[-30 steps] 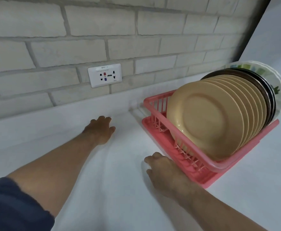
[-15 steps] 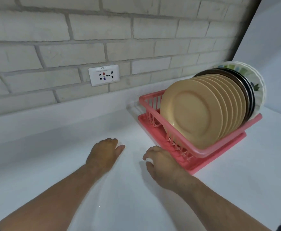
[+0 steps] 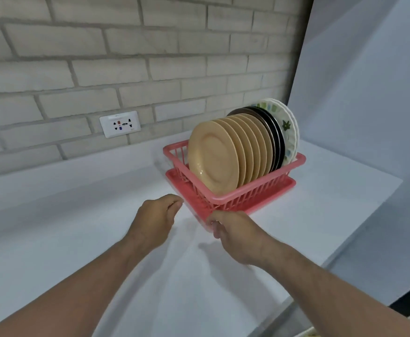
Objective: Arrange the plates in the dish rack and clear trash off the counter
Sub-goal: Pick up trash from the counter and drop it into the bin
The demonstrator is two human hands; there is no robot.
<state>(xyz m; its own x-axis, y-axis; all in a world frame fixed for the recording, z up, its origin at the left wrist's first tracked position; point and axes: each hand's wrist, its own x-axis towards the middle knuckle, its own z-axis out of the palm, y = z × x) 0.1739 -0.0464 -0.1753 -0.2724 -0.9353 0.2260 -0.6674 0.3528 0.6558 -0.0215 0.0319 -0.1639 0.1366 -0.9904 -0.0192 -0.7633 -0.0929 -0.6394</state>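
Standing on edge in the pink dish rack (image 3: 252,199), the plates (image 3: 213,158) lean in a tidy row, slots keeping them upright. Just ahead of both hands — left hand (image 3: 154,221) loosely curled, empty; right hand (image 3: 235,233) at the rack's near corner, grip half-closed, contact unclear — on the white table (image 3: 101,239).

You have 1 pink dish rack (image 3: 233,199) on 1 white counter (image 3: 77,239). It holds about 8 tan plates (image 3: 213,159), roughly 2 dark plates (image 3: 275,132) (edges overlap, exact count unclear) and 1 white patterned plate (image 3: 287,125). 1 wall socket (image 3: 120,124). 2 hands: left hand (image 3: 155,221), right hand (image 3: 235,233).
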